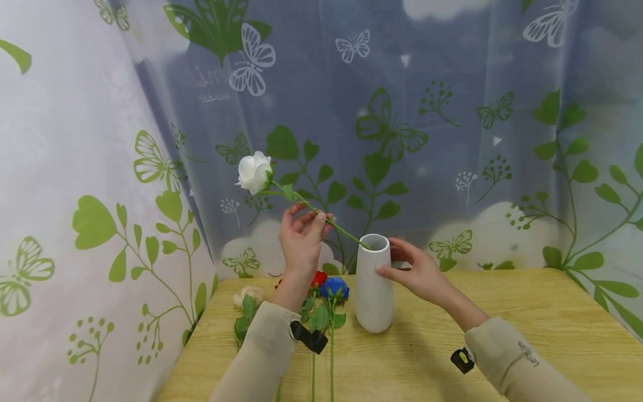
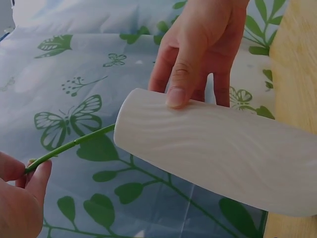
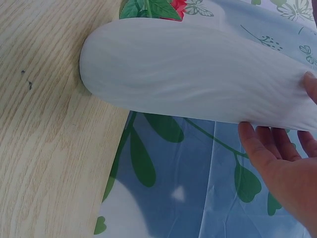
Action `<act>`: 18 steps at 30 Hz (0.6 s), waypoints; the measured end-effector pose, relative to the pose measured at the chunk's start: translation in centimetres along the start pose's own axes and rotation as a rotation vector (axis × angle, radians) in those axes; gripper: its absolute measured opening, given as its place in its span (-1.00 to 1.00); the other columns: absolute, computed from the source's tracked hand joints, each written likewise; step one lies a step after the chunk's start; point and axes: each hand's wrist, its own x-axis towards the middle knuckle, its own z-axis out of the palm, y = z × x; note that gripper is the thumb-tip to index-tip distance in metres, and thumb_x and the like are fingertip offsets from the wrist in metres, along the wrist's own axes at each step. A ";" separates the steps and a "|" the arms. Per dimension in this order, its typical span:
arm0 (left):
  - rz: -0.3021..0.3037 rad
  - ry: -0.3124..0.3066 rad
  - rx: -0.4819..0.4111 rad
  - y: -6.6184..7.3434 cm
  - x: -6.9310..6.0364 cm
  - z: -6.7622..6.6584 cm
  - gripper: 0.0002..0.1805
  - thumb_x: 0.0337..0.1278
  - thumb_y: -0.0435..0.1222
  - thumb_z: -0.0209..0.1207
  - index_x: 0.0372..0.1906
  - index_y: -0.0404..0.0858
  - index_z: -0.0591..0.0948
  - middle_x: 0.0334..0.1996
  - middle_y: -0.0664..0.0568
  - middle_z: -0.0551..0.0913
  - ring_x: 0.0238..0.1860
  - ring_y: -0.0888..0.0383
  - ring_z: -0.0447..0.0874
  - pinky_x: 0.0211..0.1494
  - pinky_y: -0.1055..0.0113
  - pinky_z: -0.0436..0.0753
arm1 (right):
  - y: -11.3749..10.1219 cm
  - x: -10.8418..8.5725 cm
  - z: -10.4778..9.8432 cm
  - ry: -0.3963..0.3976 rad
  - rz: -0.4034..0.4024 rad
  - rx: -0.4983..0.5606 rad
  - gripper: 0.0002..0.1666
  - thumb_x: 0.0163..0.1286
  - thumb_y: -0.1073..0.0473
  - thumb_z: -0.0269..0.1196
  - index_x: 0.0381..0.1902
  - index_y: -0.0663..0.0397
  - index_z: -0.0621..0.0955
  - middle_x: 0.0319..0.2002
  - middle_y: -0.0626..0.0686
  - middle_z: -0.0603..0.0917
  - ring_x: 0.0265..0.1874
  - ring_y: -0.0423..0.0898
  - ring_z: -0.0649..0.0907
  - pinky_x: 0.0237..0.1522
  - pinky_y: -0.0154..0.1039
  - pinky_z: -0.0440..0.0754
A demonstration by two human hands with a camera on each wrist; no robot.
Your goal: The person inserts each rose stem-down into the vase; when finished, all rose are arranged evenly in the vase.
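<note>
White, wave-ridged, tapered vase point(image 1: 374, 293); slim green stem point(image 1: 346, 232) slanting inside

Soft, even light; a faint shadow dims the desk point(image 1: 512, 318) near the vase point(image 1: 374, 296); wrist views look duller.

A: Vase point(image 1: 374, 301), finish?
B: White, ceramic-looking. Shallow wavy ridges, satin to matt.
A: White rose point(image 1: 253, 174)?
B: Matt, cloth-like bloom. Stem point(image 1: 343, 231) green, smooth, plastic-looking.
A: Blue flower point(image 1: 334, 287), left of the vase?
B: Also cloth-like; too small to judge its sheen.
A: Table point(image 1: 452, 324)?
B: Pale wood look, streaked grain, mostly matt. Solid or printed: cannot tell.
A: Backdrop point(image 1: 321, 111), far side?
B: Thin printed sheet, creased, faint sheen. Coated cloth or plastic, undetermined.
A: Sleeve point(image 1: 517, 374), near right?
B: Beige cloth, matt, softly wrinkled. Left sleeve point(image 1: 253, 354): same look.
</note>
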 end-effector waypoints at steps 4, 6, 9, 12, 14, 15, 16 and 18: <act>0.003 -0.020 0.007 -0.2 -0.1 0.3 -0.60 0.30 -0.66 0.22 0.12 -0.29 0.45 -0.28 -0.01 0.63 -0.28 0.11 0.82 -0.13 0.27 0.86 | -0.1 -0.1 0.0 0.002 -0.004 0.002 -0.13 0.44 0.03 0.45 0.57 0.12 0.36 0.30 0.27 0.64 0.25 0.23 0.67 0.17 0.18 0.74; 0.001 -0.034 0.024 -0.4 0.0 0.4 -0.58 0.30 -0.66 0.22 0.17 -0.37 0.43 -0.28 -0.03 0.62 -0.28 0.12 0.82 -0.14 0.28 0.86 | -0.1 -0.2 -0.1 0.003 0.000 0.006 -0.13 0.44 0.04 0.45 0.58 0.11 0.37 0.30 0.27 0.64 0.25 0.23 0.67 0.17 0.18 0.74; 0.000 -0.058 0.066 -0.8 0.0 0.5 -0.56 0.31 -0.64 0.24 0.21 -0.41 0.43 -0.25 -0.09 0.64 -0.28 0.14 0.82 -0.14 0.30 0.86 | 0.0 -0.2 -0.1 0.003 0.004 0.007 -0.13 0.44 0.04 0.45 0.58 0.11 0.36 0.31 0.27 0.64 0.25 0.22 0.67 0.18 0.18 0.74; -0.001 -0.077 0.123 -1.1 -0.1 0.6 -0.56 0.30 -0.61 0.27 0.21 -0.40 0.45 -0.24 -0.09 0.66 -0.29 0.17 0.82 -0.11 0.29 0.86 | 0.0 -0.2 0.0 0.004 0.003 0.004 -0.12 0.43 0.03 0.45 0.58 0.11 0.36 0.31 0.27 0.64 0.25 0.23 0.66 0.19 0.20 0.73; -0.005 -0.090 0.161 -1.3 -0.3 0.8 -0.58 0.30 -0.60 0.28 0.19 -0.36 0.48 -0.24 -0.07 0.66 -0.28 0.19 0.81 -0.10 0.29 0.86 | -0.1 -0.2 0.0 0.005 0.000 0.003 -0.13 0.44 0.03 0.45 0.58 0.11 0.36 0.31 0.27 0.64 0.25 0.23 0.66 0.19 0.20 0.72; -0.006 -0.098 0.182 -1.4 -0.4 0.9 -0.58 0.29 -0.60 0.28 0.19 -0.38 0.48 -0.25 -0.06 0.66 -0.29 0.20 0.81 -0.09 0.29 0.86 | -0.2 -0.2 0.0 0.005 -0.002 0.004 -0.13 0.44 0.03 0.45 0.58 0.11 0.36 0.31 0.27 0.64 0.25 0.23 0.66 0.19 0.20 0.73; -0.005 -0.106 0.213 -1.6 -0.4 1.0 -0.58 0.30 -0.59 0.29 0.20 -0.40 0.49 -0.25 -0.06 0.67 -0.30 0.21 0.81 -0.09 0.30 0.85 | -0.3 -0.3 0.0 0.006 -0.007 0.004 -0.13 0.44 0.04 0.45 0.57 0.12 0.37 0.31 0.27 0.64 0.25 0.23 0.67 0.19 0.20 0.73; -0.007 -0.128 0.269 -1.9 -0.5 1.2 -0.58 0.29 -0.58 0.30 0.21 -0.44 0.50 -0.26 -0.05 0.68 -0.30 0.24 0.80 -0.08 0.37 0.83 | -0.4 -0.3 0.0 0.008 -0.011 0.003 -0.14 0.44 0.05 0.45 0.57 0.12 0.37 0.30 0.27 0.64 0.24 0.23 0.67 0.17 0.19 0.74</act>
